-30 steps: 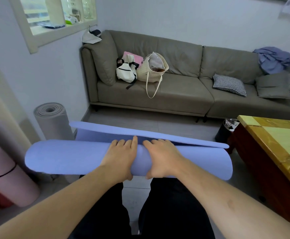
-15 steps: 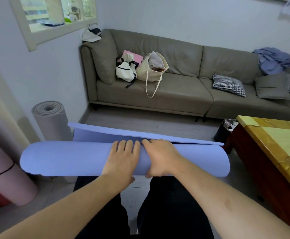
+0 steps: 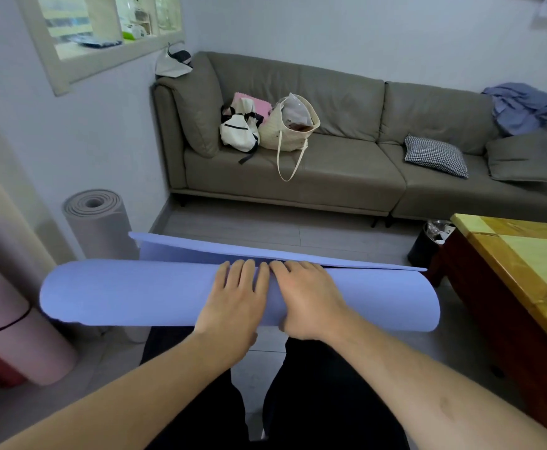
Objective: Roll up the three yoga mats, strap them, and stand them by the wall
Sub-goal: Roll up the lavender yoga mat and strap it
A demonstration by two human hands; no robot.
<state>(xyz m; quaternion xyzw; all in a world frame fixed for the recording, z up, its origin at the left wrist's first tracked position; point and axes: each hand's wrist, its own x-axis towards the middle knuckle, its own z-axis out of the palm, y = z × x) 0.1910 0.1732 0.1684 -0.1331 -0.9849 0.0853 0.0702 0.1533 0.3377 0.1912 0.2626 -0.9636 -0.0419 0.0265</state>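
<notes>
The grey sofa (image 3: 347,151) ran along the far wall, and everything below is placed from it. Nearest the camera, well in front of the sofa's left half, the blue mat (image 3: 129,293) lay crosswise over the person's lap, almost fully rolled; only a short tail of it stuck out flat on the sofa side of the roll, its free edge raised off the floor. It looked like smooth, springy foam of an even pale violet-blue, the roll fat and fairly even from end to end. Left of it, far from the sofa at the frame edge, a pink mat (image 3: 15,339) was rolled and bound by a dark strap. Closer to the sofa's left arm a grey mat (image 3: 98,222) stood upright by the wall, rolled; no strap showed on it. By my reading two mats were dealt with, and the blue one wanted its last turn, a strap and standing up.

The left hand (image 3: 233,303) lay flat on the roll's top, fingers straight and together, pressing. The right hand (image 3: 304,300) sat beside it, touching, fingers draped over the crest toward the sofa, the thumb apparently below the near side.
</notes>
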